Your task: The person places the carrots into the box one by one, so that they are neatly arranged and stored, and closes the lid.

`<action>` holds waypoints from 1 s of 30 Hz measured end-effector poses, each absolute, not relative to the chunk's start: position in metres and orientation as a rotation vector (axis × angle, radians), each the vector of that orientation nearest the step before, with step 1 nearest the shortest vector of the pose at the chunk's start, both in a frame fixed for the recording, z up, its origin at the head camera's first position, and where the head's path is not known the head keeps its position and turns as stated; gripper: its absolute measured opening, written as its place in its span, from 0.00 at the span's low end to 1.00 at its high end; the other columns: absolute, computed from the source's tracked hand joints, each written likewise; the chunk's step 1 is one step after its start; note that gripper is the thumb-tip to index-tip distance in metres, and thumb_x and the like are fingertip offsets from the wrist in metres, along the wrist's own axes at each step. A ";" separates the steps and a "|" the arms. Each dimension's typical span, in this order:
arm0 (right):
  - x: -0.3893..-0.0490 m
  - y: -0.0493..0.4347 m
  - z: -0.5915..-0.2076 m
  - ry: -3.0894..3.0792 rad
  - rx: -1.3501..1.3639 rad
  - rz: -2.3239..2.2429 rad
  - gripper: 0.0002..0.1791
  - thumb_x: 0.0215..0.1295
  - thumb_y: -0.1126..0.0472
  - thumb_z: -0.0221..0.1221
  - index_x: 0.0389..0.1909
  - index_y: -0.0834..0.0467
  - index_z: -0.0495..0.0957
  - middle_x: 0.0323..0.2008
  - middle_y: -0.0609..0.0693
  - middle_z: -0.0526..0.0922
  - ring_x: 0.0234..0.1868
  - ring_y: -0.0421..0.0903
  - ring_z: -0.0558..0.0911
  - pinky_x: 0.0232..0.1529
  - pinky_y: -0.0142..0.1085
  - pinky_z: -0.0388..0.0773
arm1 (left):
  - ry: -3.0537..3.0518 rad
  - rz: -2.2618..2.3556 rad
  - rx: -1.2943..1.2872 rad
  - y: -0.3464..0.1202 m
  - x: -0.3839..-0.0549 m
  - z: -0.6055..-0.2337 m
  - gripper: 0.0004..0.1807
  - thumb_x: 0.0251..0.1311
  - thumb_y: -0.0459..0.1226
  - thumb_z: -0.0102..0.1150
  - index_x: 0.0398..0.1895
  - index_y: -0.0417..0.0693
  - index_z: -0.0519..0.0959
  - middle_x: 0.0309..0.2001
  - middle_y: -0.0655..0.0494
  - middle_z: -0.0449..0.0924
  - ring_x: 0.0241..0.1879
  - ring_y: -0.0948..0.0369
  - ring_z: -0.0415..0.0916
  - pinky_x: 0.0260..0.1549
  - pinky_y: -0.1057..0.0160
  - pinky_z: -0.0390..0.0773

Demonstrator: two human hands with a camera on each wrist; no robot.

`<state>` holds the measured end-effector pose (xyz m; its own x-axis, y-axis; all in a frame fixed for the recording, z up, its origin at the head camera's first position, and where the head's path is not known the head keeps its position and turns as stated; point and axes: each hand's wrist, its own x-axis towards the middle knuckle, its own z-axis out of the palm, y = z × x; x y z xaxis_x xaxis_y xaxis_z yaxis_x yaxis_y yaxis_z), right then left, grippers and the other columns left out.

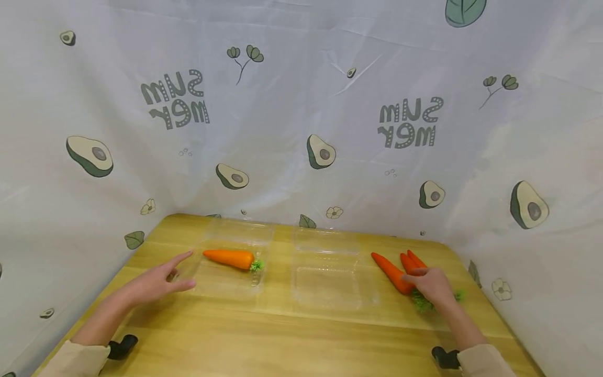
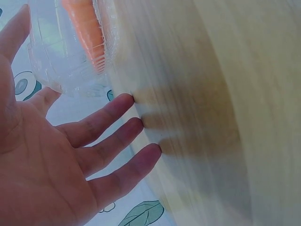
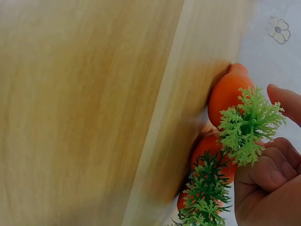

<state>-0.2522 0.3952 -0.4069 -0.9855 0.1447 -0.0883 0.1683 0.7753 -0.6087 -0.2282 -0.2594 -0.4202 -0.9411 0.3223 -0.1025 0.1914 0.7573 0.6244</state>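
My left hand (image 1: 153, 283) is spread beside the left edge of a clear plastic container (image 1: 202, 285), holding nothing. In that container lies one orange carrot (image 1: 230, 258) with a short green tuft; the left wrist view shows part of this carrot (image 2: 87, 33) through the clear wall. On the right, my right hand (image 1: 431, 285) is over a group of carrots on the table, at the top end of the leftmost carrot (image 1: 388, 269). In the right wrist view the thumb (image 3: 284, 101) stands apart from that carrot (image 3: 228, 96), while green leaves (image 3: 249, 125) hide other fingertips.
A second clear container (image 1: 325, 301) stands between the first one and the carrots. Two more carrots (image 1: 416, 259) lie close beside the leftmost one. A printed curtain (image 1: 282, 104) encloses the back and sides of the wooden table (image 1: 264, 335).
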 end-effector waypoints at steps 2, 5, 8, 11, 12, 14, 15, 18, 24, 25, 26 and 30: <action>-0.252 0.394 -0.410 2.919 0.253 -1.003 0.39 0.67 0.46 0.63 0.63 0.76 0.72 0.66 0.78 0.65 0.64 0.76 0.66 0.60 0.62 0.70 | 2.749 0.933 0.394 -0.261 -0.226 -0.421 0.48 0.68 0.56 0.58 0.82 0.48 0.47 0.65 0.21 0.66 0.63 0.32 0.69 0.54 0.32 0.71; -0.253 0.392 -0.411 2.927 0.254 -1.001 0.38 0.67 0.46 0.63 0.62 0.76 0.72 0.66 0.78 0.66 0.64 0.76 0.66 0.60 0.63 0.70 | 2.749 0.931 0.385 -0.262 -0.225 -0.422 0.48 0.68 0.56 0.58 0.82 0.49 0.47 0.64 0.21 0.67 0.63 0.32 0.69 0.53 0.32 0.72; -0.253 0.391 -0.409 2.938 0.255 -0.989 0.38 0.66 0.47 0.63 0.61 0.77 0.73 0.65 0.78 0.67 0.63 0.76 0.66 0.60 0.64 0.69 | 2.745 0.932 0.377 -0.261 -0.226 -0.422 0.48 0.68 0.56 0.58 0.82 0.49 0.47 0.64 0.21 0.67 0.63 0.33 0.70 0.53 0.33 0.73; -0.250 0.390 -0.408 2.940 0.262 -0.982 0.37 0.65 0.49 0.64 0.60 0.78 0.73 0.64 0.78 0.68 0.62 0.76 0.67 0.60 0.63 0.70 | 2.745 0.924 0.374 -0.260 -0.227 -0.423 0.48 0.68 0.57 0.58 0.82 0.49 0.48 0.64 0.22 0.68 0.63 0.34 0.70 0.53 0.34 0.73; -0.249 0.390 -0.408 2.942 0.269 -0.976 0.37 0.65 0.49 0.65 0.59 0.78 0.73 0.63 0.78 0.69 0.62 0.76 0.68 0.59 0.63 0.71 | 2.740 0.927 0.374 -0.260 -0.227 -0.422 0.48 0.68 0.57 0.58 0.82 0.49 0.47 0.64 0.22 0.67 0.63 0.34 0.70 0.53 0.34 0.73; -0.248 0.389 -0.408 2.944 0.276 -0.968 0.36 0.64 0.49 0.65 0.59 0.78 0.74 0.62 0.78 0.70 0.61 0.76 0.69 0.58 0.62 0.72 | 2.734 0.933 0.374 -0.259 -0.227 -0.422 0.48 0.68 0.57 0.58 0.82 0.49 0.47 0.65 0.22 0.67 0.63 0.34 0.70 0.53 0.34 0.73; -0.248 0.389 -0.409 2.944 0.275 -0.970 0.36 0.64 0.50 0.65 0.58 0.78 0.74 0.62 0.78 0.71 0.60 0.75 0.70 0.58 0.61 0.72 | 2.735 0.934 0.372 -0.259 -0.227 -0.421 0.48 0.68 0.57 0.58 0.82 0.49 0.47 0.65 0.22 0.67 0.63 0.34 0.70 0.53 0.34 0.73; -0.248 0.389 -0.410 2.957 0.271 -0.931 0.36 0.64 0.49 0.65 0.57 0.78 0.75 0.61 0.78 0.71 0.59 0.75 0.71 0.56 0.61 0.73 | 2.734 0.942 0.370 -0.259 -0.225 -0.421 0.48 0.68 0.56 0.58 0.82 0.49 0.47 0.65 0.22 0.66 0.63 0.34 0.70 0.53 0.34 0.73; -0.246 0.387 -0.412 2.950 0.265 -0.871 0.37 0.64 0.48 0.65 0.58 0.79 0.74 0.61 0.79 0.70 0.57 0.75 0.72 0.54 0.60 0.74 | 2.739 0.930 0.369 -0.259 -0.224 -0.422 0.48 0.68 0.57 0.58 0.82 0.49 0.48 0.63 0.23 0.69 0.61 0.35 0.71 0.53 0.34 0.73; -0.246 0.387 -0.412 2.943 0.270 -0.878 0.37 0.64 0.49 0.65 0.59 0.79 0.73 0.62 0.79 0.70 0.58 0.75 0.72 0.54 0.60 0.74 | 2.741 0.928 0.368 -0.259 -0.224 -0.422 0.48 0.68 0.57 0.58 0.82 0.49 0.48 0.63 0.23 0.69 0.61 0.36 0.71 0.53 0.34 0.73; -0.246 0.387 -0.413 2.942 0.272 -0.880 0.37 0.64 0.49 0.65 0.59 0.78 0.73 0.62 0.79 0.69 0.58 0.75 0.72 0.55 0.60 0.74 | 2.742 0.928 0.368 -0.258 -0.224 -0.422 0.48 0.68 0.57 0.58 0.82 0.49 0.48 0.63 0.23 0.70 0.61 0.36 0.71 0.53 0.34 0.73; -0.246 0.388 -0.413 2.954 0.262 -0.870 0.37 0.63 0.50 0.66 0.59 0.79 0.73 0.61 0.79 0.70 0.58 0.75 0.71 0.55 0.61 0.73 | 2.762 0.918 0.373 -0.258 -0.225 -0.422 0.48 0.67 0.57 0.58 0.81 0.49 0.49 0.62 0.25 0.71 0.60 0.37 0.72 0.52 0.35 0.73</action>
